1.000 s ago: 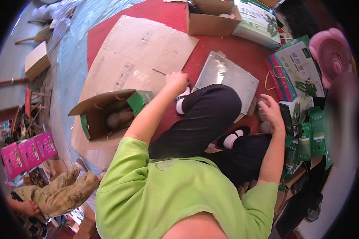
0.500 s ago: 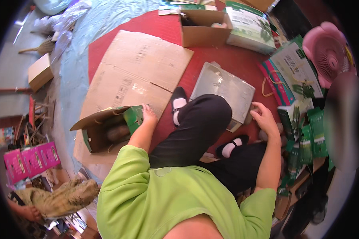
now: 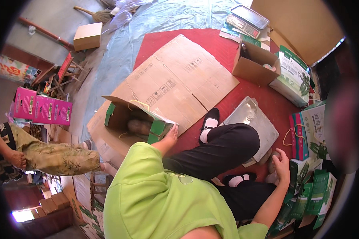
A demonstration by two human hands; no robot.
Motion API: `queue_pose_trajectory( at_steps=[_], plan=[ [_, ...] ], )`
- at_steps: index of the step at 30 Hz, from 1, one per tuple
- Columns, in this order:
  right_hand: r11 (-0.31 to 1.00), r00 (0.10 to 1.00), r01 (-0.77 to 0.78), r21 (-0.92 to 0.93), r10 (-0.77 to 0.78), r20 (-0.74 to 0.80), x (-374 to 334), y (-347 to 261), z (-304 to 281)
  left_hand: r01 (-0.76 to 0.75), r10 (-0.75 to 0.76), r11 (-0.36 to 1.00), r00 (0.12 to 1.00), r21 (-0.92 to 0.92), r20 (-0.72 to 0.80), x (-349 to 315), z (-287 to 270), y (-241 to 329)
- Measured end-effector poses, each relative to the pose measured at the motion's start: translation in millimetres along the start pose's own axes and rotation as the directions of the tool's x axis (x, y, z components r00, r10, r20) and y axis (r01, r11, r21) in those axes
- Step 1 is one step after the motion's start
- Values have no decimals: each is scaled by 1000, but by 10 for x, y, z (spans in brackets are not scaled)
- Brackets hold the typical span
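A green-and-brown carton with a cord handle (image 3: 109,129) lies open on its side, its mouth toward me. Inside it a brownish rounded lump (image 3: 139,126) can be seen, its kind unclear. My left hand (image 3: 171,136) grips the carton's right side beside a green flap. On my right, my right hand (image 3: 282,162) hangs with bent, parted fingers close to several rounded brownish lumps (image 3: 272,178), partly hidden by my knee and hand. No held thing shows in it. A grey, shiny flat-topped box (image 3: 253,125) lies just beyond my knee.
A flattened cardboard sheet (image 3: 167,85) covers part of the red mat (image 3: 157,42). An open brown box (image 3: 256,63), a scale (image 3: 243,26) and a white-green carton (image 3: 291,75) stand at the far right. Green packages (image 3: 317,195) crowd my right. Another person's leg (image 3: 64,155) reaches in from the left.
The view has swung left, so the scene sits farther right in the picture. My left hand remains on the carton, and my right hand stays near the rounded lumps.
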State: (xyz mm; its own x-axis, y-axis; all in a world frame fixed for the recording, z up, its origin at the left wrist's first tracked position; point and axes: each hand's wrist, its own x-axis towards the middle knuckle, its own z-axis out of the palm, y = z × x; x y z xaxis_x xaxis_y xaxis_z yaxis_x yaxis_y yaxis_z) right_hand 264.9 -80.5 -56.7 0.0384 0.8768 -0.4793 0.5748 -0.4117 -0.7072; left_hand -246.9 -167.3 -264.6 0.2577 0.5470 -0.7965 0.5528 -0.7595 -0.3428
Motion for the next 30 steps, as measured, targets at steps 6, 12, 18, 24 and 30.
queue_pose_trajectory(
  at_steps=[6, 12, 18, 24, 30],
  plan=[
    [1000, 999, 24, -18, -23, 32, 6, 92, -66, -54, 60, 990, 997, 133, -47, -385, 427, 351],
    [999, 997, -40, -20, 41, 62, 46, 168, -58, 372, -179, 865, 856, 336, -485, -473, 1366, 1024],
    [996, 994, -51, -69, 57, 93, 107, 181, -38, 125, -91, 979, 974, 159, -207, -284, 1166, 1173],
    [996, 989, -44, -76, 54, 134, 132, 169, 6, -38, -294, 733, 883, -679, -367, -316, 862, 1040],
    [993, 992, -49, -105, 61, 111, 191, 410, -108, 220, -318, 113, 932, -969, 175, -426, 507, 870]
  ],
)
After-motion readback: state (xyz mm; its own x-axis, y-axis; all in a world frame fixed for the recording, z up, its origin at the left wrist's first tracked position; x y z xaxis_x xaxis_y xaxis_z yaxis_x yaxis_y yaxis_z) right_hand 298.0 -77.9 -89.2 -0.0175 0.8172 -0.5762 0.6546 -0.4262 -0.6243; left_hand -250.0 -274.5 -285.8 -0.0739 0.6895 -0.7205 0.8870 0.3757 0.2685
